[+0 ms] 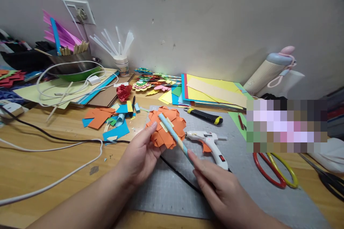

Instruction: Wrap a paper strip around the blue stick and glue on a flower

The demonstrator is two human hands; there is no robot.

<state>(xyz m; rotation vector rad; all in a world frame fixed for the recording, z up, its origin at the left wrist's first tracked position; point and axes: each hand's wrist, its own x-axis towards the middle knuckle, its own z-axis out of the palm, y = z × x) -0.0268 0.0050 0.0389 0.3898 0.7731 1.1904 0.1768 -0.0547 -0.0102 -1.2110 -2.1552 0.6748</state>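
Note:
Between my hands is an orange paper flower (161, 137), its layered back turned toward me. My left hand (143, 155) grips the flower's left edge, thumb on top and fingers underneath. A rolled paper stick (176, 136), blue and cream, lies slantwise across the flower's back over a small pale strip. My right hand (215, 177) pinches the lower end of this stick. Just right of the flower, a white hot glue gun (213, 145) with an orange trigger rests on the grey cutting mat (172, 198).
A black and yellow utility knife (205, 115) and red-and-yellow-handled scissors (271, 171) lie to the right. Paper scraps (100, 118) are at left. Finished paper flowers (145, 82) and coloured sheets (215, 89) sit behind. White cables (88, 152) cross the left side.

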